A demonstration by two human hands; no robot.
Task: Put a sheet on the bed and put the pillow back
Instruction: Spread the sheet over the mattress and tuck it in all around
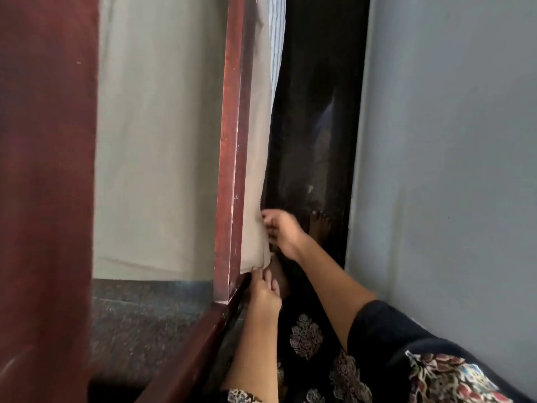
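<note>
A beige sheet [157,141] lies spread over the bed, and its edge hangs down past the dark red wooden side rail [231,158]. My right hand [283,232] pinches the hanging edge of the sheet beside the rail. Lower down, my left hand [266,292] grips the bottom corner of that same hanging edge, close to the end of the rail. Below the sheet's near edge a strip of dark grey mattress [145,309] shows. No pillow is in view.
A dark red wooden board [43,170] fills the left side. A grey wall [450,141] runs close along the right, leaving a narrow dark floor gap [316,126] where my bare foot [319,225] stands. A striped cloth [276,39] shows at the top.
</note>
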